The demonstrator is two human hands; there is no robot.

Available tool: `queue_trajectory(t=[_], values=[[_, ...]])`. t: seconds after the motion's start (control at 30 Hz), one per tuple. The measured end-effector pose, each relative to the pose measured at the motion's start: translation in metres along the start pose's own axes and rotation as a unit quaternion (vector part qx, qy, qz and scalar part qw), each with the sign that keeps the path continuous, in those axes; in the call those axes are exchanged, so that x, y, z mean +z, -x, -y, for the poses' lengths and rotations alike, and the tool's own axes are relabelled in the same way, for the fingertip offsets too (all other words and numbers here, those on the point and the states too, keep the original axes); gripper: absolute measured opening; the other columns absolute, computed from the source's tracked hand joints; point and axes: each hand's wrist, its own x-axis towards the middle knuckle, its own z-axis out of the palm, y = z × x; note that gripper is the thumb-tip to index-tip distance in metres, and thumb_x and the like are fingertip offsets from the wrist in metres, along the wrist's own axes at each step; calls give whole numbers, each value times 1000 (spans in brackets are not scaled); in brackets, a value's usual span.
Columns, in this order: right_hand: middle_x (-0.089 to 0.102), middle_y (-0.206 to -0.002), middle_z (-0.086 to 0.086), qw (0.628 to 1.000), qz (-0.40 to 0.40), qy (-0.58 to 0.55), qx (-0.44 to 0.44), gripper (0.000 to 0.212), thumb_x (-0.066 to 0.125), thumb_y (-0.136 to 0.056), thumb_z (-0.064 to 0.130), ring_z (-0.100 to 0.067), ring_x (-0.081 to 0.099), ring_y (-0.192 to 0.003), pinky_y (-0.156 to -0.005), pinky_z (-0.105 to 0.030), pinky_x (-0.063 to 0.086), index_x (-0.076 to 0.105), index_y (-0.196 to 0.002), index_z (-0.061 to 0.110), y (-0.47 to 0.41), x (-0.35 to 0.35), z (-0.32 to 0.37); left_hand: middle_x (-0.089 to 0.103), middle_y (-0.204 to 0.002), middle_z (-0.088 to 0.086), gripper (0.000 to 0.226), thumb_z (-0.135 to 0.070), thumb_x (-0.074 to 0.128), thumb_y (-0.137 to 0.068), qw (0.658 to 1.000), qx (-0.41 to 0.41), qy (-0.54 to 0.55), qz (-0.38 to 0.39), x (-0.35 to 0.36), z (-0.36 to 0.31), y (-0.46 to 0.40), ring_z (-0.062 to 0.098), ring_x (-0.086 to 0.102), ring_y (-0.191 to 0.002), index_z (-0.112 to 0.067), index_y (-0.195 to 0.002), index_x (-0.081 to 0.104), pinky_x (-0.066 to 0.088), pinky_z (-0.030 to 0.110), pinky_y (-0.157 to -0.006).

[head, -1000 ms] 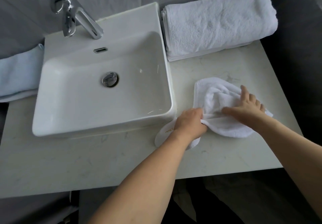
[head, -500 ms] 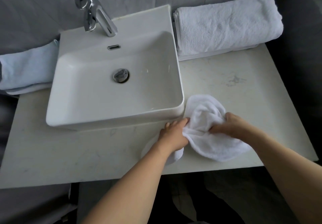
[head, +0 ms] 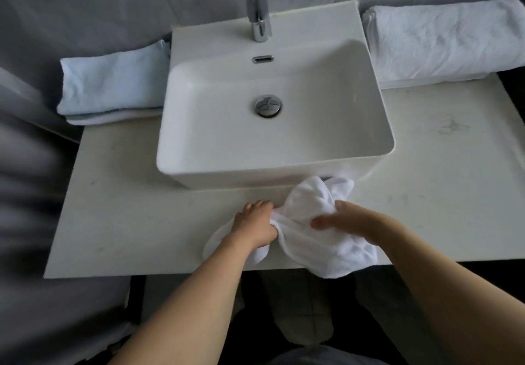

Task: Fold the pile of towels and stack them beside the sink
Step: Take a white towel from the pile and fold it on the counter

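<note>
Nearest, the left hand (head: pixel 255 226) and right hand (head: pixel 345 218) each clutch a bunched white towel (head: pixel 315 234), fingers curled into the cloth. It lies crumpled at the front edge of the tabletop (head: pixel 136 222), just before the sink (head: pixel 272 125), one corner hanging over the edge. It is not yet folded; this one looks to be at its start. Farther back, a folded blue towel (head: pixel 113 80) sits left of the sink and a thick folded white stack (head: pixel 446 43) right, so most work seems done.
</note>
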Motion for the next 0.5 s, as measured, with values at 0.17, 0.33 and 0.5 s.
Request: queue_trajectory(t=[0.17, 0.33, 0.5], values=[[61, -105, -2, 1000, -2, 19, -2, 66, 75, -67, 54, -20, 58, -97, -93, -43, 47, 48, -118, 21, 0, 74, 75, 59, -98, -3, 22, -36, 55, -77, 997, -32, 72, -18, -35, 101, 27, 29, 59, -97, -28, -96, 48, 44, 36, -74], [60, -107, -3, 997, 10, 35, -61, 69, 78, -71, 47, -20, 58, -97, -92, -42, 50, 45, -123, 16, -8, 125, 144, 65, -92, -6, 29, -44, 68, -74, 980, -69, 177, -59, -72, 175, 51, 19, 64, -88, -24, -92, 55, 54, 33, -76], [47, -102, 1, 985, -14, 114, -131, 61, 76, -75, 49, -19, 53, -103, -94, -35, 46, 44, -113, 13, -29, 171, 213, 65, -96, 2, 28, -41, 66, -79, 958, -132, 208, -149, -97, 237, 77, 26, 64, -89, -24, -96, 52, 54, 35, -79]])
